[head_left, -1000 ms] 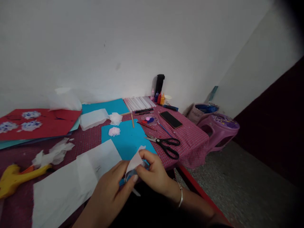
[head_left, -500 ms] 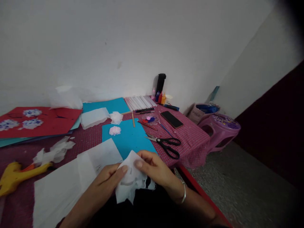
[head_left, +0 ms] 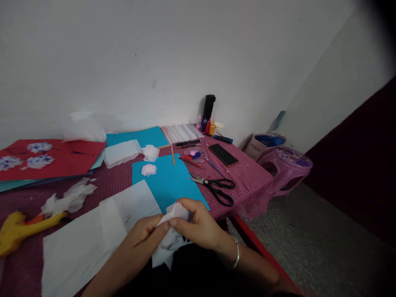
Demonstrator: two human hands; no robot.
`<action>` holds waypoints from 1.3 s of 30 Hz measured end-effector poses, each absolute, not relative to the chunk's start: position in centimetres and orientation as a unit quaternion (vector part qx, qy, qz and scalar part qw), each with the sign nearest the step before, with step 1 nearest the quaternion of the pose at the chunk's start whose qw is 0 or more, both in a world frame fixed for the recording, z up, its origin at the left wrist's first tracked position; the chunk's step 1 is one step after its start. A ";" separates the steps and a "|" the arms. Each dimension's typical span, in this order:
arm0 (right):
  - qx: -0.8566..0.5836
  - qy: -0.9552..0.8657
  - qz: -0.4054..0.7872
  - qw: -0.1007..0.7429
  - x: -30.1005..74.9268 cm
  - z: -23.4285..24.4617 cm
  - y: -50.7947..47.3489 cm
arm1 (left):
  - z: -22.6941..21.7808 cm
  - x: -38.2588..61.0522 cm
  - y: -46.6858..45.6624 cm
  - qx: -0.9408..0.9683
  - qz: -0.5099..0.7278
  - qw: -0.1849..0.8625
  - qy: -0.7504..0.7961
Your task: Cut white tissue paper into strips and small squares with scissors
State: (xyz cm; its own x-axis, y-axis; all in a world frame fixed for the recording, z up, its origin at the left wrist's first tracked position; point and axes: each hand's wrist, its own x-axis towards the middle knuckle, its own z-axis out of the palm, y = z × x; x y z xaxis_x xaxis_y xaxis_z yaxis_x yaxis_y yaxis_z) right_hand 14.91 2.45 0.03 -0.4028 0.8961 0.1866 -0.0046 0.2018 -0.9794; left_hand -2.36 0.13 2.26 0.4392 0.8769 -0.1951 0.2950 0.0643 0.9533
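Both of my hands pinch a small piece of white tissue paper (head_left: pixel 170 243) at the near edge of the table. My left hand (head_left: pixel 145 241) grips its left side with thumb and fingers closed. My right hand (head_left: pixel 198 227), with a bangle on the wrist, holds its top and right side. The tissue hangs crumpled below my fingers, with dark marks on it. Under my hands lie a blue card sheet (head_left: pixel 167 181) and a large white paper sheet (head_left: pixel 93 235).
Black scissors (head_left: pixel 216 187) lie right of the blue card. A yellow glue gun (head_left: pixel 18 231) sits at the left. A phone (head_left: pixel 223 154), pens, paint bottles (head_left: pixel 207 126) and a black flask (head_left: pixel 208 107) stand at the back. A red card (head_left: pixel 46 159) lies far left, a purple stool (head_left: pixel 286 167) right.
The tissue piece opened out from a small folded strip half a second ago, and now my hands have drawn together and bunched it again.
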 end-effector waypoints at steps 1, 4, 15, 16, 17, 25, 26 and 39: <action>-0.348 -0.654 0.517 0.428 14.9 0.1 2.5 | 2.4 -2.5 0.1 0.649 0.254 0.551 0.459; -0.347 -0.643 0.537 0.422 15.1 0.3 2.5 | 3.1 -3.3 0.2 0.690 0.272 0.511 0.435; -0.292 -0.631 0.622 0.360 15.3 -0.3 2.6 | 2.7 -3.2 0.5 0.601 0.357 0.543 0.466; -0.290 -0.634 0.622 0.355 15.4 -0.3 2.6 | 2.6 -3.0 0.4 0.602 0.353 0.544 0.466; -0.289 -0.638 0.619 0.354 15.5 -0.2 2.6 | 2.5 -2.9 0.4 0.601 0.351 0.545 0.467; -0.294 -0.635 0.605 0.380 15.5 -0.1 2.6 | 2.2 -3.1 0.3 0.607 0.313 0.555 0.475; -0.295 -0.633 0.606 0.381 15.5 -0.2 2.6 | 2.2 -3.1 0.3 0.613 0.309 0.542 0.485; -0.217 -0.609 0.636 0.421 15.5 -0.7 3.2 | 3.0 -3.2 0.4 0.538 0.422 0.463 0.565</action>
State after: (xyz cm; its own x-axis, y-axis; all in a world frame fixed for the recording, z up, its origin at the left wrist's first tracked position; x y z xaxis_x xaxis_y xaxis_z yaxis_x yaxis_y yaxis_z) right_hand 15.55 3.15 -0.68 -0.5501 0.8010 0.2363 -0.2716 0.0960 -0.9576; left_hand -3.24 0.43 3.05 0.0067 0.9976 -0.0691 0.2171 0.0660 0.9739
